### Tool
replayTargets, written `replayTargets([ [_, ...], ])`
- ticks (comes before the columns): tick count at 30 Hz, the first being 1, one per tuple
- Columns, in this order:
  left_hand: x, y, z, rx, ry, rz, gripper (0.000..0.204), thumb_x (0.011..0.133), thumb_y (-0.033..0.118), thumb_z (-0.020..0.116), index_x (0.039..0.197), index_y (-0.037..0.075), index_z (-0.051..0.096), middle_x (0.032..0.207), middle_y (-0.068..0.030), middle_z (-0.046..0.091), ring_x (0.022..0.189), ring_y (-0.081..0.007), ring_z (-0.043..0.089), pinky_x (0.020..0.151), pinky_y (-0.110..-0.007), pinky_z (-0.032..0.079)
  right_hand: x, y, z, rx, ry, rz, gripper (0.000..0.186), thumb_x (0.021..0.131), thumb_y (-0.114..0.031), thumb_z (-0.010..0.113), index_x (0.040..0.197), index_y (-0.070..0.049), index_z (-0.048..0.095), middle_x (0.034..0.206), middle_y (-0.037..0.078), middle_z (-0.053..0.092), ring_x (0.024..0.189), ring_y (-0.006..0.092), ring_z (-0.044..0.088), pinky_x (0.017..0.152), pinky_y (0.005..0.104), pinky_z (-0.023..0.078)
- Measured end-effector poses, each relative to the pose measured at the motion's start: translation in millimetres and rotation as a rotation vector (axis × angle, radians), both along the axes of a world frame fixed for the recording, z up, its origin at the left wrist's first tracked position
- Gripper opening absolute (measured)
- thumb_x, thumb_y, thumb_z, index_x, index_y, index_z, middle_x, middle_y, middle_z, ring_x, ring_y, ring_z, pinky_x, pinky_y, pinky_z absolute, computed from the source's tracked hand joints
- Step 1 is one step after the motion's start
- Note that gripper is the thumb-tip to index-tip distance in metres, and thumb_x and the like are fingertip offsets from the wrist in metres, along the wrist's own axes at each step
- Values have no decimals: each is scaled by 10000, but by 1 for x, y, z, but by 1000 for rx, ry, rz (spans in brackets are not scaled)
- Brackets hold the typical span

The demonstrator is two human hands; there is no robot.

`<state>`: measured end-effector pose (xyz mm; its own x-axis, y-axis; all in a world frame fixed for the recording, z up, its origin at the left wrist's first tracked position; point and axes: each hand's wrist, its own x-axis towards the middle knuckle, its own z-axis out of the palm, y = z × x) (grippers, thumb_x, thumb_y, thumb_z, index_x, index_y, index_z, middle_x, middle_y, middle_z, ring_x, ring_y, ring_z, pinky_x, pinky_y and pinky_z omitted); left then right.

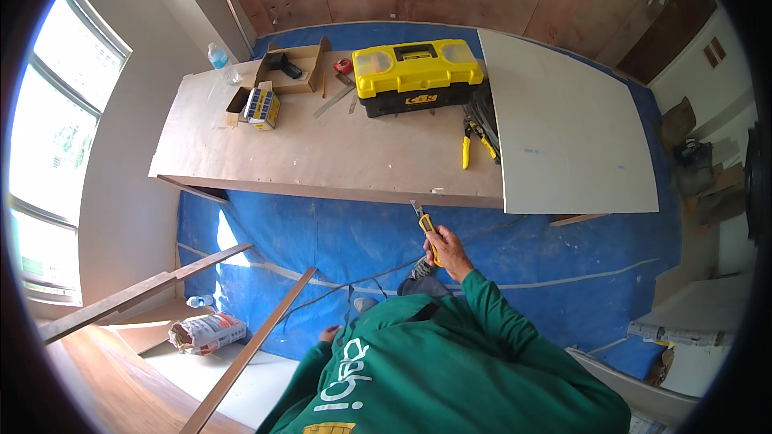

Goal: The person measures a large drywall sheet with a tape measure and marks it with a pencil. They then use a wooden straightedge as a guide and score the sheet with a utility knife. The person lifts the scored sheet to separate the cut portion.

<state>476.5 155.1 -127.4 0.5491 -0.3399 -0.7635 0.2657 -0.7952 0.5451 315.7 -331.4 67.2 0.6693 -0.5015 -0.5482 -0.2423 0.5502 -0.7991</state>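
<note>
My right hand (pixel 452 253) is wrapped round a yellow and black utility knife (pixel 428 227). The knife's blade points up and away from me, close to the front edge of the wooden worktable (pixel 322 153). My left hand (pixel 330 333) hangs low beside my body, mostly hidden by the green sleeve, and its fingers do not show clearly. On the tabletop beyond the knife lie yellow-handled snips (pixel 474 149), beside a yellow and black toolbox (pixel 418 76). A large white board (pixel 575 137) rests over the table's right end.
A metal square (pixel 334 101), a red tape measure (pixel 343 66), small boxes (pixel 263 108) and a plastic bottle (pixel 219 58) sit at the table's left. Long wood strips (pixel 249 350) and a torn bag (pixel 207 333) lie lower left. Blue sheeting (pixel 362 233) covers the floor.
</note>
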Motion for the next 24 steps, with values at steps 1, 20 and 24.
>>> replayTargets([
  [1, 17, -13, 3, 75, 101, 133, 399, 935, 288, 826, 1251, 67, 722, 1158, -114, 752, 1033, -261, 717, 855, -416, 575, -1, -7, 1, -17, 15, 7, 198, 1088, -190, 534, 1228, -51, 536, 949, 61, 640, 728, 114, 633, 573, 281, 542],
  [20, -17, -423, 216, -516, 738, -236, 687, 1081, 327, 648, 1591, -20, 345, 1441, -171, 600, 1323, -281, 615, 1113, -442, 514, -4, -33, 26, -85, -230, -287, 389, 984, -78, 556, 1365, -38, 486, 1110, 58, 622, 923, 104, 592, 801, 262, 527],
  [24, 3, -434, 193, -490, 775, -411, 481, 1092, 307, 629, 1452, 4, 524, 1297, -131, 649, 1199, -239, 666, 1083, -424, 547, -4, -33, -4, -94, -197, -179, 314, 1056, -129, 570, 1347, -33, 498, 1118, 50, 632, 872, 103, 587, 815, 284, 534],
])
